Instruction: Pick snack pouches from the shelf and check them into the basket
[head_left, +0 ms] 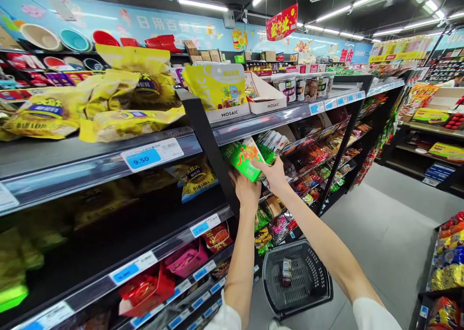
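Observation:
Both my hands reach up to the second shelf of a shop rack. My left hand (244, 190) grips the lower edge of a green snack packet (242, 158) from below. My right hand (272, 173) holds the same packet at its right side, fingers closed on it. Behind the packet stand more green and white packets (271, 144) on the same shelf. Down on the floor, beneath my arms, sits a grey shopping basket (308, 284) with one small item (287, 272) inside.
Yellow snack bags (108, 103) lie on the top shelf at left above a 9.50 price tag (152, 154). MOSAIC display boxes (228, 91) stand beside them. Lower shelves carry red and pink packets (186, 260). Another rack of goods (447, 267) stands at right across the grey aisle floor.

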`<action>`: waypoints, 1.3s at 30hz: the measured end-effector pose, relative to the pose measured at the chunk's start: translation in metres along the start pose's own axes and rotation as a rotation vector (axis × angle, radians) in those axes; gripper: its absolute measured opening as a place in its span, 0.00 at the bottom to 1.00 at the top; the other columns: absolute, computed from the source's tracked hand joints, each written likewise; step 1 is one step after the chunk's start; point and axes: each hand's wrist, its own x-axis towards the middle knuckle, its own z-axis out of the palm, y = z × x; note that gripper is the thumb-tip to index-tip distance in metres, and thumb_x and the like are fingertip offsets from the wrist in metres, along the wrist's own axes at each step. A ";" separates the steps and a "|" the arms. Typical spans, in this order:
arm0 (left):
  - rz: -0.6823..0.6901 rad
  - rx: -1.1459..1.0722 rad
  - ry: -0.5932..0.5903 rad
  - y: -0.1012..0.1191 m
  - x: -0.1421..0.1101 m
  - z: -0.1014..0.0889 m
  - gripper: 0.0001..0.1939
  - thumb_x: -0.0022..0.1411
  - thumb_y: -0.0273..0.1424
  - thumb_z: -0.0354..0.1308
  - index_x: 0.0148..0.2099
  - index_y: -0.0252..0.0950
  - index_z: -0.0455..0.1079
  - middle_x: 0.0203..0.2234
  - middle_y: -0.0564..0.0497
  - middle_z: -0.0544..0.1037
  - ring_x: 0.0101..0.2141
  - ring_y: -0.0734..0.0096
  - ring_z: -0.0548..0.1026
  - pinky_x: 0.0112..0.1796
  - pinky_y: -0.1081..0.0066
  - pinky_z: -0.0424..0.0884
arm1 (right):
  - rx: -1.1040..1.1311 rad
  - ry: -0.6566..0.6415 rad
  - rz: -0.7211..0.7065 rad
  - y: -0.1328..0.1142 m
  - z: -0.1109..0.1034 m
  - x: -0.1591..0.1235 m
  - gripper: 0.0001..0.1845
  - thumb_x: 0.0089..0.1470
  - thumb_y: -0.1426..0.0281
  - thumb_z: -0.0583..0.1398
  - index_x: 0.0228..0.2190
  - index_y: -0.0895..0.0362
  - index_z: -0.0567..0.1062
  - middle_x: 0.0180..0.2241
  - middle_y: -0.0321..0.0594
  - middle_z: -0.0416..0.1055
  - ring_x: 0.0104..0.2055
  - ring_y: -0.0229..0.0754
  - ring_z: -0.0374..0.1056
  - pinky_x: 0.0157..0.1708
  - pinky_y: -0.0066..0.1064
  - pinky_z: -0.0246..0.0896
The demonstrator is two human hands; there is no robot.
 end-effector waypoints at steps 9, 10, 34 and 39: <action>0.021 -0.025 0.148 -0.008 -0.017 0.016 0.48 0.62 0.33 0.58 0.73 0.11 0.38 0.70 0.18 0.48 0.71 0.35 0.47 0.68 0.43 0.50 | 0.127 -0.007 0.099 0.004 -0.001 0.000 0.37 0.34 0.69 0.76 0.48 0.56 0.71 0.45 0.43 0.81 0.44 0.48 0.79 0.52 0.44 0.74; 0.016 -0.049 0.169 -0.009 -0.018 0.017 0.52 0.62 0.35 0.59 0.73 0.11 0.34 0.70 0.17 0.46 0.71 0.34 0.47 0.67 0.44 0.51 | 0.131 0.008 0.093 0.003 0.001 -0.002 0.37 0.34 0.69 0.76 0.47 0.56 0.71 0.45 0.42 0.81 0.44 0.48 0.79 0.51 0.43 0.75; 0.059 -0.400 0.165 -0.005 -0.050 0.027 0.37 0.70 0.29 0.51 0.76 0.39 0.43 0.74 0.41 0.48 0.72 0.56 0.53 0.70 0.54 0.53 | 0.291 -0.028 0.259 -0.008 -0.013 0.011 0.26 0.38 0.66 0.75 0.42 0.56 0.79 0.41 0.42 0.82 0.44 0.50 0.79 0.45 0.40 0.77; 0.251 0.054 0.185 -0.011 -0.031 0.024 0.36 0.68 0.24 0.49 0.74 0.28 0.44 0.71 0.30 0.53 0.74 0.49 0.42 0.70 0.43 0.48 | 0.250 -0.036 0.216 -0.005 0.005 0.032 0.23 0.40 0.65 0.74 0.40 0.57 0.79 0.39 0.42 0.82 0.41 0.50 0.79 0.44 0.42 0.78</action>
